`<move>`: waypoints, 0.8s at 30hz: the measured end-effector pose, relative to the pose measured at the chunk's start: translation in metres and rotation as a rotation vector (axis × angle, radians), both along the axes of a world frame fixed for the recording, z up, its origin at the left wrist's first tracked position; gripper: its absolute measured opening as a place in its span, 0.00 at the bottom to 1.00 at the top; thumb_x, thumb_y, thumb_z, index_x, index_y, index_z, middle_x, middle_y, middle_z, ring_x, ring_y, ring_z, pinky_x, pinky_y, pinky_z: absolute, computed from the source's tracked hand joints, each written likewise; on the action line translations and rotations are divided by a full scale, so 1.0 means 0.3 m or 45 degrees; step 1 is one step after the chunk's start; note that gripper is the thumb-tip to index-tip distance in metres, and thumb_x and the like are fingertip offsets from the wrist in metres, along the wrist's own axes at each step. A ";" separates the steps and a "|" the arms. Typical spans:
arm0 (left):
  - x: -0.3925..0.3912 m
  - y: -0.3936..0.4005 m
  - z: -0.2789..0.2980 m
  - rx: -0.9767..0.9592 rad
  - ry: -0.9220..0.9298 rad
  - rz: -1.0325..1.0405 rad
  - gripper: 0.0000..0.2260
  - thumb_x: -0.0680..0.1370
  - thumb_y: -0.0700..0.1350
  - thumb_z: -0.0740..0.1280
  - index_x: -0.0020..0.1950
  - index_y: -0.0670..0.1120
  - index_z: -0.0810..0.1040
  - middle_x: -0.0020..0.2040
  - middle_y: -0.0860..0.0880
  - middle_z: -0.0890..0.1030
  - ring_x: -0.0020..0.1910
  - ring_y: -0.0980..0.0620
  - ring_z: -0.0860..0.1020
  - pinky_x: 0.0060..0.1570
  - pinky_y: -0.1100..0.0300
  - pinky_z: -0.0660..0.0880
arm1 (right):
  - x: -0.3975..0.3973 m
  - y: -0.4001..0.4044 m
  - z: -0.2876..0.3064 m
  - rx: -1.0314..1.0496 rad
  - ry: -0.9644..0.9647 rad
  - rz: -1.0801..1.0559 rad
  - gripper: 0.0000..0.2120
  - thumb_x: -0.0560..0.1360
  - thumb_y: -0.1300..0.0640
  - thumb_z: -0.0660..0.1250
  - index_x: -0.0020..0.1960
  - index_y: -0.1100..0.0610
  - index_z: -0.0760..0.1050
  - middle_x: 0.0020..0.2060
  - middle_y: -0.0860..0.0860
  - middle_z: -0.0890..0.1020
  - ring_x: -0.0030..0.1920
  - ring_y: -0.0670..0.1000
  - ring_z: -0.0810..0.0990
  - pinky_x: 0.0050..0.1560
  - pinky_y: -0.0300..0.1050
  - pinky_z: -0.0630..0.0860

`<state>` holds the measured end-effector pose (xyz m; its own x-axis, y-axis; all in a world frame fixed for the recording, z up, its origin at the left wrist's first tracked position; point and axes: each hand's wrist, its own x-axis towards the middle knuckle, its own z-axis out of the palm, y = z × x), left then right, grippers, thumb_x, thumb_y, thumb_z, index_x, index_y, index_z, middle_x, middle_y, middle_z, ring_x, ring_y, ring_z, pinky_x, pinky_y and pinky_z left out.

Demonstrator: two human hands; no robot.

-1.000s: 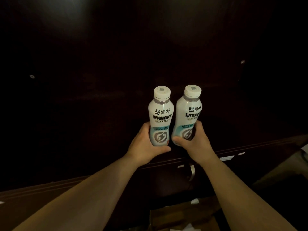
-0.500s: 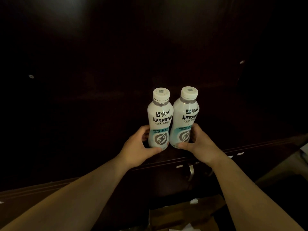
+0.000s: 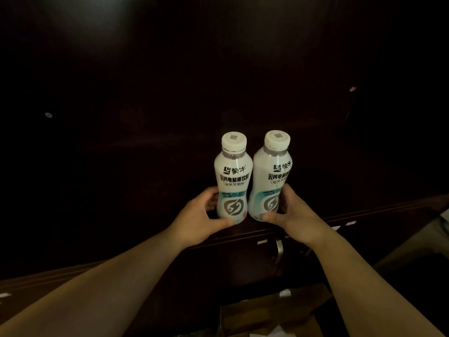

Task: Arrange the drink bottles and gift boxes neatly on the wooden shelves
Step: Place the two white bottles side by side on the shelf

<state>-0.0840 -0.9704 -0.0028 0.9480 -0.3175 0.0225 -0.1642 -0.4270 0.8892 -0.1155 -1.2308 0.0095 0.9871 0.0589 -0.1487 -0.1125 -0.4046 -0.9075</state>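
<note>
Two white drink bottles with white caps and black lettering stand side by side, touching, near the front edge of a dark wooden shelf. My left hand wraps the lower part of the left bottle. My right hand wraps the lower part of the right bottle. Both bottles are upright, their bases at the shelf surface. No gift boxes are visible.
The shelf's interior is very dark, with small metal pegs on the left wall and the right wall. Below the shelf edge a metal handle sits on a cabinet front. An open cardboard box lies on the floor beneath.
Both hands have lowered the bottles and brought them together; they went from held apart in the air to standing side by side at the shelf surface.
</note>
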 end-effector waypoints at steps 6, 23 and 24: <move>-0.008 -0.001 0.004 0.004 -0.005 -0.018 0.35 0.66 0.45 0.82 0.71 0.53 0.72 0.63 0.55 0.81 0.63 0.60 0.79 0.67 0.57 0.74 | -0.003 0.000 -0.005 0.005 -0.016 -0.025 0.38 0.67 0.50 0.80 0.70 0.34 0.65 0.65 0.38 0.79 0.68 0.43 0.74 0.72 0.58 0.70; -0.015 -0.007 -0.004 -0.013 -0.015 0.019 0.40 0.61 0.54 0.82 0.71 0.53 0.73 0.63 0.55 0.81 0.63 0.58 0.79 0.67 0.53 0.74 | -0.016 0.009 0.036 -0.012 -0.010 0.028 0.37 0.73 0.56 0.77 0.73 0.38 0.60 0.55 0.32 0.76 0.56 0.33 0.73 0.67 0.46 0.68; -0.014 -0.007 -0.005 -0.016 -0.014 0.014 0.39 0.62 0.52 0.83 0.71 0.53 0.73 0.63 0.55 0.81 0.63 0.58 0.79 0.67 0.53 0.74 | -0.018 0.008 0.041 -0.014 -0.004 0.040 0.38 0.73 0.56 0.77 0.73 0.38 0.60 0.54 0.32 0.76 0.54 0.32 0.72 0.65 0.44 0.67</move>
